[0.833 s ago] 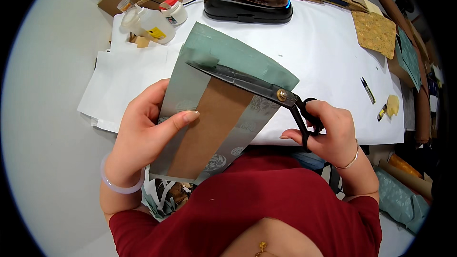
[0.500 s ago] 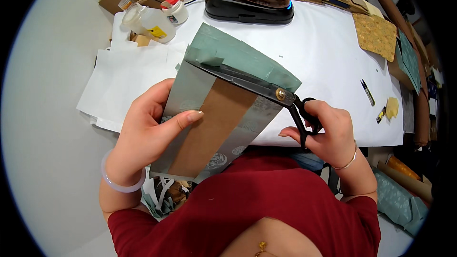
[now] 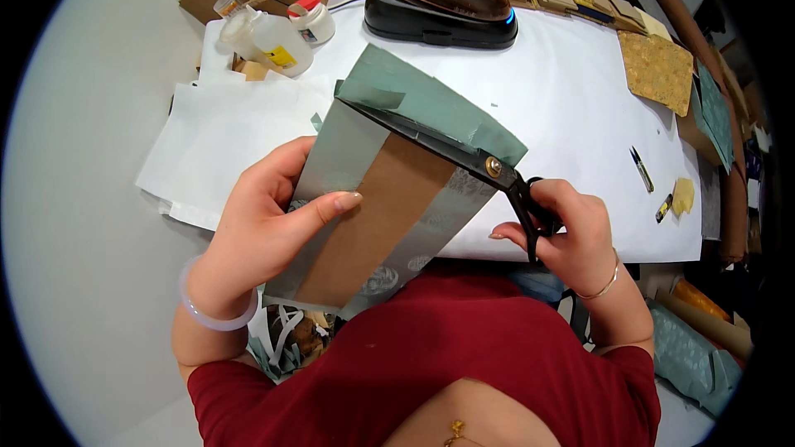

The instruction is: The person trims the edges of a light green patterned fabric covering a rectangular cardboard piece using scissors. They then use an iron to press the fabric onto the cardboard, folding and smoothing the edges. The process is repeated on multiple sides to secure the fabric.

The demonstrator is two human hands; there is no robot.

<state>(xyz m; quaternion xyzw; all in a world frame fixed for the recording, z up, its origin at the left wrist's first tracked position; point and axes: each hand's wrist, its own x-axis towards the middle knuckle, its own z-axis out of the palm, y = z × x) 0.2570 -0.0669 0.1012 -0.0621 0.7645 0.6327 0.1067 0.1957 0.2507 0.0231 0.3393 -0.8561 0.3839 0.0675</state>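
Note:
My left hand (image 3: 277, 207) grips a flat brown board (image 3: 373, 207) by its left side, thumb on top. Grey-green patterned fabric (image 3: 431, 99) wraps both long sides of the board and sticks out beyond its far end. In my right hand (image 3: 567, 223) are black scissors (image 3: 497, 167), with fingers and thumb through the handles. The blades lie along the board's far end, at the protruding fabric, and look nearly closed. A small fabric scrap (image 3: 316, 122) shows at the fabric's left corner. The fingers of my left hand under the board are hidden.
An iron (image 3: 443, 0) rests on its black base at the back of the white-covered table (image 3: 571, 124). To the left stand a plastic bottle (image 3: 277, 41) and a red-lidded jar (image 3: 312, 21). A cutter knife (image 3: 641, 168) and a cork-like sheet (image 3: 654, 70) lie right. Offcuts (image 3: 286, 335) sit below.
The scissor blades have closed further along the board's end. A small fabric scrap now sits apart at the left corner. The view has shifted slightly; both hands keep their holds.

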